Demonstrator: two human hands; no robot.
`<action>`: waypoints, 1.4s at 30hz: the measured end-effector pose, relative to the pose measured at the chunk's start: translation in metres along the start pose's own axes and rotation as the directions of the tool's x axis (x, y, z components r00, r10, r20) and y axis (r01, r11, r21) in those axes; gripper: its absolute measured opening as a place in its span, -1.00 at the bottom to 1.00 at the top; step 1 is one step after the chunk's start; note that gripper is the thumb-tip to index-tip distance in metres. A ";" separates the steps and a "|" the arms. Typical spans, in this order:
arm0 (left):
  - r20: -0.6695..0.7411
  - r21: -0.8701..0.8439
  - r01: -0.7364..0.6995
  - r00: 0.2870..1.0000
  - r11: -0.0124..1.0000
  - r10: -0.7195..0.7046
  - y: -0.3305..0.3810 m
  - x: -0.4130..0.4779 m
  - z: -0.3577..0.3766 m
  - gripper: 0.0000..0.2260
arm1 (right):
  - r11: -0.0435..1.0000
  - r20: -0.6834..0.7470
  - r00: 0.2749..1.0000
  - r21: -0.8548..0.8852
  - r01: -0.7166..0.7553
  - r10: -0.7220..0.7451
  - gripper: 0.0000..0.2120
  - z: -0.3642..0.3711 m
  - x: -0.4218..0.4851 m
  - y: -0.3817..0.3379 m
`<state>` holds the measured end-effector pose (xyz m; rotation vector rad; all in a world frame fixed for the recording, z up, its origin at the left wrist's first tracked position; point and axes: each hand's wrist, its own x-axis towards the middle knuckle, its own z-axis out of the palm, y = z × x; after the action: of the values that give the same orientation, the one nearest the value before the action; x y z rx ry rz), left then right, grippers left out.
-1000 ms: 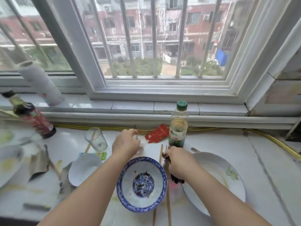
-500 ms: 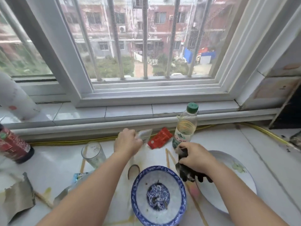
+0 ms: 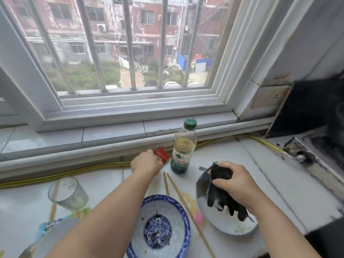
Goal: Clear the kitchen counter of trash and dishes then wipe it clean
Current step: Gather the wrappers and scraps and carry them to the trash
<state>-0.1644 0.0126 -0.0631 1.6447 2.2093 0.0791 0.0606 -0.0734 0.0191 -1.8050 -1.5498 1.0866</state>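
My left hand (image 3: 147, 163) reaches to the back of the white counter (image 3: 264, 175), fingers curled shut over the left end of a red packet (image 3: 163, 155). Over a white plate (image 3: 232, 229) on the right, my right hand (image 3: 236, 180) grips a crumpled black piece of trash (image 3: 220, 199) that hangs down like a glove or bag. A blue-and-white bowl (image 3: 186, 231) with dark scraps sits in front of me. Wooden chopsticks (image 3: 177, 192) lie between the bowl and the plate.
A green-capped bottle (image 3: 184, 151) stands next to the red packet. An empty glass (image 3: 68, 192) stands at left, a colourful wrapper (image 3: 49, 224) below it. A yellow hose (image 3: 74, 172) runs along the window ledge. A black, dirty stove (image 3: 323, 153) fills the right side.
My left hand moved right to the red packet; the small silvery wrapper it held is hidden now. My right hand carried the black trash right, over the plate. The view swung right.
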 end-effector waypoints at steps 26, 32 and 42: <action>0.556 -0.802 0.573 0.608 0.171 0.567 -0.060 -0.049 -0.066 -0.79 | 0.844 0.173 0.926 0.491 0.214 -0.336 -0.85 0.089 0.001 -0.069; 0.318 -0.947 0.308 0.937 0.090 0.143 -0.050 -0.054 -0.068 -0.77 | 0.909 0.116 0.989 0.415 0.037 -0.094 -0.85 0.086 0.000 -0.049; 0.189 -0.975 0.210 0.957 0.074 -0.218 -0.069 -0.069 -0.050 -0.61 | 0.647 0.258 0.938 -0.760 0.051 0.229 -0.79 0.090 -0.024 0.026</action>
<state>-0.2272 -0.0639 -0.0169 0.4455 1.5362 1.2345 0.0001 -0.1120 -0.0451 -2.3325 -2.4176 0.8586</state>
